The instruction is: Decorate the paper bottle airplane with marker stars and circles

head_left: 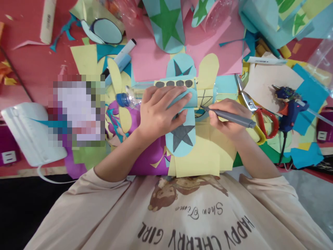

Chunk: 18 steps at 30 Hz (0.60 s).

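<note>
My left hand (162, 109) lies flat, fingers together, pressing on a light blue paper-covered bottle craft (182, 137) with dark stars on its wings. The bottle's blue cap (121, 99) sticks out to the left. My right hand (226, 119) is closed around a grey marker (231, 118), whose tip touches the yellow panel (205, 97) at the craft's right end, where dark lines are drawn. A yellow strip with several dark dots (174, 83) runs along the craft's far side.
Red-and-yellow scissors (256, 114) and a blue glue gun (291, 107) lie to the right. A white-blue marker (122, 57) lies behind, amid pink, yellow and blue paper scraps. A white pouch (28, 133) sits left. Yellow sheets (200, 156) lie under the craft.
</note>
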Tool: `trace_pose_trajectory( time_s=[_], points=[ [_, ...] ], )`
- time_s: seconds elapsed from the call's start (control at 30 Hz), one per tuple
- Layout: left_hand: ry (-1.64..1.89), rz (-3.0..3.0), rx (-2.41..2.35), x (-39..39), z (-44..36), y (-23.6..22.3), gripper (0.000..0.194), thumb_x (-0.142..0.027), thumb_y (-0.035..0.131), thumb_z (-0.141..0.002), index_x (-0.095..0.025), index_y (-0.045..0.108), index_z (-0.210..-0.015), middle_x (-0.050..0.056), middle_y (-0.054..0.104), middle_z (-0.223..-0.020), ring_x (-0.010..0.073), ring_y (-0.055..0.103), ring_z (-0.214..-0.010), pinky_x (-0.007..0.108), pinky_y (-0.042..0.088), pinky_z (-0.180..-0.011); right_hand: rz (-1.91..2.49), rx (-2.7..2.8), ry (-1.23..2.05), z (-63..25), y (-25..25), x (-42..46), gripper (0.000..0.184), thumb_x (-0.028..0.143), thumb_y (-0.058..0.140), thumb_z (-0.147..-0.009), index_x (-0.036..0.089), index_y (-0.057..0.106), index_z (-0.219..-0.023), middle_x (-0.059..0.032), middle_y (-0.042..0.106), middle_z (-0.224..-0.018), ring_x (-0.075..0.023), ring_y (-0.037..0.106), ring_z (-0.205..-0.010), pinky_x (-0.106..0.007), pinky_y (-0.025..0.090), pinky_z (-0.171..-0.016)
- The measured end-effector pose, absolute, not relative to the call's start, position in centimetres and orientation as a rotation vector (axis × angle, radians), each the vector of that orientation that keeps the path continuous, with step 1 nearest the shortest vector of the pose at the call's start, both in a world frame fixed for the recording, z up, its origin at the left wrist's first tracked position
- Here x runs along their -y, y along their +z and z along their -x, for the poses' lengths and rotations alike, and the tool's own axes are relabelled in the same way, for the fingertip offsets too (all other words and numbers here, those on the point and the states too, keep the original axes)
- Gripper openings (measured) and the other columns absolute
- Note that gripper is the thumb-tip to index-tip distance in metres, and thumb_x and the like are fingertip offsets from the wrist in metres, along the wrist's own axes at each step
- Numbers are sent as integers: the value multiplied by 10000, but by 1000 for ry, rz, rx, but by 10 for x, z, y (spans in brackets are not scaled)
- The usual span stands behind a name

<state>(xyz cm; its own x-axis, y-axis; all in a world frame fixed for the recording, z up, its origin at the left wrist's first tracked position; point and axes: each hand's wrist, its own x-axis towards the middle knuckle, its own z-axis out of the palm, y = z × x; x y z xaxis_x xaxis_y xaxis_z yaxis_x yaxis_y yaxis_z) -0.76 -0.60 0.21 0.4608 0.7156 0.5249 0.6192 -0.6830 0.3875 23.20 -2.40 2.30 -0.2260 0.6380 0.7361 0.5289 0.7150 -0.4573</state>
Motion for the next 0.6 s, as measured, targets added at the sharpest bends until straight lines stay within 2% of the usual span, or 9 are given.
trace_pose_trajectory(
  time_s=[0.23, 0.33, 0.5, 0.6],
  points=[
    [1185, -2826, -1181, 5, 4, 9, 310, -375, 497, -1032, -323, 628, -1309, 12, 785, -1221, 230, 778, -1058, 394, 533, -882, 845, 1941, 113, -232, 23, 22, 35, 232, 664, -936, 262, 654, -949, 49, 711, -660, -117, 634, -518, -248, 549, -499],
    [1099, -2763, -1190, 6, 4, 8, 318, -396, 495, -1033, -362, 608, -1329, -1, 763, -1275, 238, 769, -1091, 415, 537, -890, 855, 1850, 148, -234, 22, 25, 29, 249, 664, -939, 261, 670, -965, 40, 726, -688, -126, 666, -545, -257, 568, -509],
    [1088, -2600, -1196, 10, 4, 1, 284, -437, 519, -1025, -407, 601, -1296, -25, 742, -1296, 255, 756, -1108, 461, 541, -953, 988, 1701, 212, -241, 21, 30, 135, 292, 687, -941, 279, 707, -1073, 32, 789, -846, -161, 772, -690, -309, 653, -633],
    [1100, -2599, -1213, 11, 4, -2, 283, -430, 510, -1030, -424, 585, -1304, -35, 740, -1284, 246, 758, -1077, 459, 546, -957, 1051, 1716, 206, -241, 22, 30, 129, 278, 688, -952, 288, 712, -1078, 19, 808, -901, -167, 792, -739, -306, 672, -674]
  ],
)
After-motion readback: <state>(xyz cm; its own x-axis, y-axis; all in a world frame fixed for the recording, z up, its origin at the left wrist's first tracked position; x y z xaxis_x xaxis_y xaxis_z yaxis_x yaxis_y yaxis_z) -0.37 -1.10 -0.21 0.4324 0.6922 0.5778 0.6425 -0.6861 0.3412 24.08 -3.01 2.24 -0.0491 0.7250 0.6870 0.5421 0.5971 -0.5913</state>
